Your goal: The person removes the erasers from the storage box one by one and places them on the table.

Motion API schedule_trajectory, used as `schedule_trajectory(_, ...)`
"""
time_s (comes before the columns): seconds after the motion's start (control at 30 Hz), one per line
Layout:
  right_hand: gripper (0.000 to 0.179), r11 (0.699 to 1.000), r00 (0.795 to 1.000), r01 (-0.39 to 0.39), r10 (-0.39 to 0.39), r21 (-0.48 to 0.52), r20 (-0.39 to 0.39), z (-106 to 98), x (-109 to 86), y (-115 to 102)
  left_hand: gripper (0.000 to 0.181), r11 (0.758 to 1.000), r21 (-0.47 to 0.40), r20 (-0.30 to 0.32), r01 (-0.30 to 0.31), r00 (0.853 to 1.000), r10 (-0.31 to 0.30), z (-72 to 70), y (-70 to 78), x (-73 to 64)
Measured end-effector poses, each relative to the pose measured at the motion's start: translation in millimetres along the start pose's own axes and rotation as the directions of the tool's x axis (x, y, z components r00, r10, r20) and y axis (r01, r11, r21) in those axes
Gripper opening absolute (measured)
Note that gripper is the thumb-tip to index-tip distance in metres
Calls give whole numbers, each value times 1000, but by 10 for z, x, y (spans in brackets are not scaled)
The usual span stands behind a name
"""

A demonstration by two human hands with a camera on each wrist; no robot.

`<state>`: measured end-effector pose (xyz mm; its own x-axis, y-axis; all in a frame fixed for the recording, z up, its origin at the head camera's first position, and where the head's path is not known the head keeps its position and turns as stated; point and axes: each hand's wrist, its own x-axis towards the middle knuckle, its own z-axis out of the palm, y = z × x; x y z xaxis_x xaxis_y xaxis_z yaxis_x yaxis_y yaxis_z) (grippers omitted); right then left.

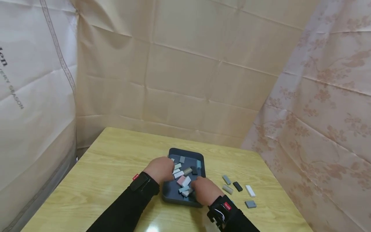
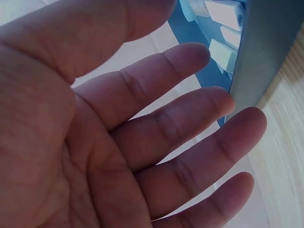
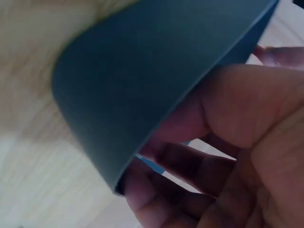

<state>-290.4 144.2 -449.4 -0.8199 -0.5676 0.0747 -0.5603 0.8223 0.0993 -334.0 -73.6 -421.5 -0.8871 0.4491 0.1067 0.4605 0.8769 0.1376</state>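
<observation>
A dark blue-grey tray [image 1: 185,150] lies on the wooden table [image 1: 116,161] and holds several small blocks [image 1: 182,180] in pink, white, pale blue and grey. My left hand [image 1: 160,169] hovers over the tray's left side. In the left wrist view this hand [image 2: 156,137] is open with its fingers spread and holds nothing, its fingertips beside the tray wall [image 2: 266,47]. My right hand [image 1: 203,190] sits at the tray's near right corner. In the right wrist view its fingers [image 3: 190,166] curl behind the tray wall [image 3: 152,71], and whether they hold anything is hidden.
Several loose blocks lie on the table right of the tray: a grey one [image 1: 226,179], a black one [image 1: 237,186], a white one [image 1: 250,190], and another grey one [image 1: 250,204]. Beige and flowered cloth hangs close behind and beside the table.
</observation>
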Motion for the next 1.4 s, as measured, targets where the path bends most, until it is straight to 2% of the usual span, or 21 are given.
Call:
schedule_trajectory(0.17, 17, 998, 999, 5, -3, -55, 50, -46, 0, -44, 21, 1000, 16, 5, -7, 1000, 7, -8, 24, 13)
schedule_trajectory(0.37, 22, 998, 994, -30, 36, -60, 107, -110, -18, -108, 22, 1000, 20, 24, -3, 1000, 2, 11, 49, 16)
schedule_trajectory(0.63, 20, 995, 992, -18, 30, -94, 121, -77, -15, -95, 21, 1000, 14, 47, 12, 999, -12, 45, 82, 10)
schedule_trajectory(0.73, 20, 996, 996, 24, -16, -90, 84, -5, -16, -46, 21, 1000, 13, 40, 6, 999, -6, 51, 81, 7)
schedule_trajectory(0.87, 17, 994, 998, 61, -63, -93, -17, 32, -28, 29, 21, 1000, -2, 23, 4, 1000, -4, 51, 72, 3)
schedule_trajectory(0.93, 16, 998, 996, 49, -53, -46, -70, 1, -51, 75, 22, 1000, -7, 15, 8, 1000, -8, 46, 67, 2)
schedule_trajectory(1.03, 17, 997, 989, -14, 25, 76, -145, -66, -132, 182, 22, 1000, -17, 21, 16, 1000, -16, 40, 65, 6)
schedule_trajectory(1.1, 18, 984, 976, -89, 118, 157, -186, -110, -236, 291, 22, 1000, -25, 24, 15, 1000, -14, 37, 61, 10)
schedule_trajectory(1.2, 18, 939, 932, -239, 293, 246, -214, -156, -463, 518, 22, 1000, -22, 22, 11, 1000, -11, 21, 57, 15)
schedule_trajectory(1.3, 14, 874, 878, -381, 444, 303, -176, -163, -755, 790, 22, 1000, -6, 18, 15, 1000, -15, 0, 53, 17)
schedule_trajectory(1.4, 9, 804, 833, -499, 548, 324, -78, -115, -1059, 1036, 22, 1000, 2, 19, 20, 1000, -20, -8, 54, 14)
